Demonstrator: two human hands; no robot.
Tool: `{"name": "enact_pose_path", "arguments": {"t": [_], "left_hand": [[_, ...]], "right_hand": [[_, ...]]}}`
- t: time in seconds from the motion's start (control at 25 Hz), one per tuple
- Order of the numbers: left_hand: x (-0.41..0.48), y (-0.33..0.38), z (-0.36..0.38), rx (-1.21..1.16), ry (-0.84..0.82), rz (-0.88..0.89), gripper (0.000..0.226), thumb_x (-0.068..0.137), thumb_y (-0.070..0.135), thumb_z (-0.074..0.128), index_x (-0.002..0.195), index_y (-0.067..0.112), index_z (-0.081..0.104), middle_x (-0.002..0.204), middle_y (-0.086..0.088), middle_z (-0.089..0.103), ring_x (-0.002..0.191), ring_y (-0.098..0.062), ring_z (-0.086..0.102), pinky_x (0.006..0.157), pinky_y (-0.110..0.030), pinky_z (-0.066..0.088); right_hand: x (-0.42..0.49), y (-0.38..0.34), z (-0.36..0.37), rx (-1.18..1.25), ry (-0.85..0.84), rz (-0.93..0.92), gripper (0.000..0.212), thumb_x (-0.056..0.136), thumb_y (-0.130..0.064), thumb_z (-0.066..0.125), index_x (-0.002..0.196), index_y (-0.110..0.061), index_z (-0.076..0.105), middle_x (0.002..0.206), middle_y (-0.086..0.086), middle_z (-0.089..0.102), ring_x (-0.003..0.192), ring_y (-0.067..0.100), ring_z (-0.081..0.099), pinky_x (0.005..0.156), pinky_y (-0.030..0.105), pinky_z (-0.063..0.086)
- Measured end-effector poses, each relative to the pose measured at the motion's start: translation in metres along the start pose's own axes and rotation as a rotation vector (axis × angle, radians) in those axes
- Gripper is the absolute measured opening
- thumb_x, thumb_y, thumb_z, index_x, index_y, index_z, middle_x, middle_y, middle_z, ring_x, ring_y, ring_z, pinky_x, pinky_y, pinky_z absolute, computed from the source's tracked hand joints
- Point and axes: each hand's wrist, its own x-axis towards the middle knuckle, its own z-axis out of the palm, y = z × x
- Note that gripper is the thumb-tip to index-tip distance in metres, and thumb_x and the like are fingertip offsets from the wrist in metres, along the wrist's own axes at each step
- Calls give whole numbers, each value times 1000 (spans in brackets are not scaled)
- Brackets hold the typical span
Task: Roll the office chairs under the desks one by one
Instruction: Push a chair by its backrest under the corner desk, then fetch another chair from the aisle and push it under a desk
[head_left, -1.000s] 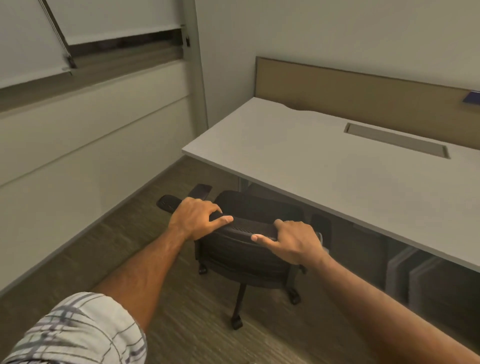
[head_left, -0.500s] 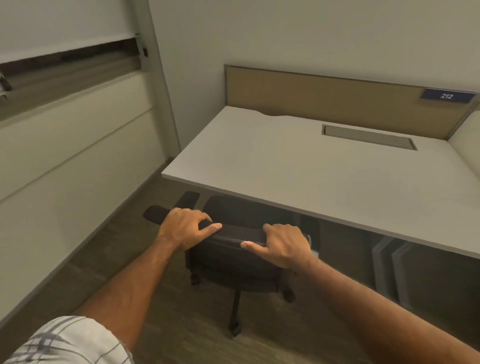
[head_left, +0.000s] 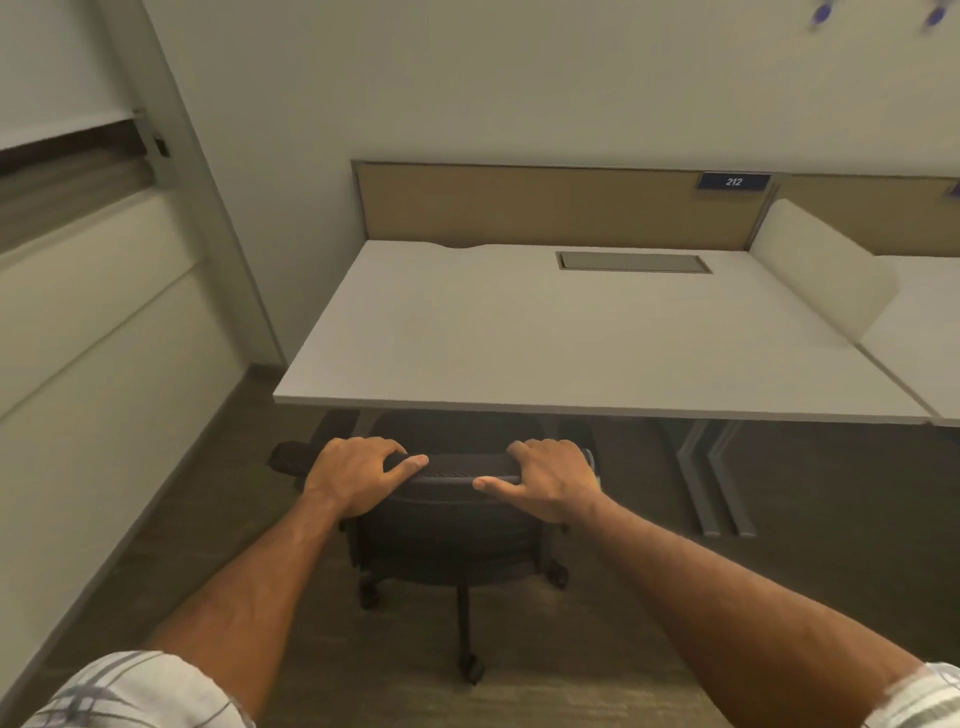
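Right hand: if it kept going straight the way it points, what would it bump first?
Probably the front edge of the white desk. The right hand grips the black office chair backrest just below and before it, though depth is unclear.

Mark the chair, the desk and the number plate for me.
chair (head_left: 447, 535), head view, on the dark backrest below the hands.
desk (head_left: 519, 343), head view, on the bare white top.
number plate (head_left: 733, 182), head view, on the blue sign reading 212.
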Motion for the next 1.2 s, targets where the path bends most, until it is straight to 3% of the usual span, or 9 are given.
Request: {"name": "enact_pose_path", "arguments": {"t": [0.08, 0.12, 0.2, 0.28, 0.4, 0.64, 0.84, 1.2], "left_hand": [[0, -3, 1, 4, 11, 14, 64, 98, 72, 29, 125, 29, 69, 121, 8, 72, 108, -13, 66, 102, -45, 47], [2, -5, 1, 7, 16, 19, 67, 96, 74, 27, 125, 30, 68, 120, 8, 72, 107, -13, 66, 101, -44, 48], [5, -10, 3, 3, 30, 20, 76, 91, 79, 20, 126, 31, 68, 119, 9, 73, 106, -13, 67, 98, -43, 51], [8, -15, 8, -7, 108, 33, 77, 90, 81, 23, 129, 31, 66, 122, 7, 72, 108, -15, 67, 94, -42, 53], [13, -17, 14, -97, 257, 98, 70, 94, 74, 36, 139, 25, 59, 135, 0, 66, 123, -22, 62, 97, -47, 51], [29, 59, 15, 8, 250, 312, 89, 90, 80, 28, 154, 20, 39, 161, -7, 39, 146, -27, 40, 116, -54, 38], [33, 198, 29, 100, 198, 486, 96, 88, 83, 20, 159, 19, 29, 168, -9, 23, 154, -29, 23, 124, -56, 23], [-28, 551, 125, 97, 76, 830, 103, 82, 90, 13, 163, 26, 11, 172, -2, 1, 158, -20, -1, 128, -49, 2]], "right_hand": [[-7, -1, 0, 19, -7, 49, 83, 79, -96, 12, 85, -26, 57, 89, -6, 65, 82, 14, 59, 92, 45, 46], [-11, -1, 0, 34, -25, 66, 87, 82, -93, 15, 104, -24, 62, 108, -3, 68, 102, 19, 61, 107, 52, 38], [-22, 1, 0, 31, -67, 73, 90, 87, -86, 19, 143, -21, 49, 148, 3, 52, 140, 25, 42, 122, 56, 15], [-33, 5, -1, 10, -89, 57, 90, 92, -81, 23, 159, -21, 28, 167, 5, 26, 155, 26, 17, 125, 52, 1], [-48, 20, -8, 4, -78, 45, 88, 95, -77, 30, 162, -23, 15, 171, 6, 8, 158, 25, 2, 122, 42, -8], [-106, 86, -38, -4, 35, 176, 88, 95, -75, 36, 162, -23, 15, 172, 6, 5, 158, 26, 2, 121, 41, -7], [-193, 162, -57, -29, 68, 309, 89, 95, -74, 39, 162, -19, 16, 171, 10, 7, 157, 29, 6, 125, 49, 2], [-479, 334, -85, -26, 111, 719, 91, 93, -74, 44, 161, -18, 20, 170, 9, 13, 156, 27, 12, 125, 51, 10]]}}
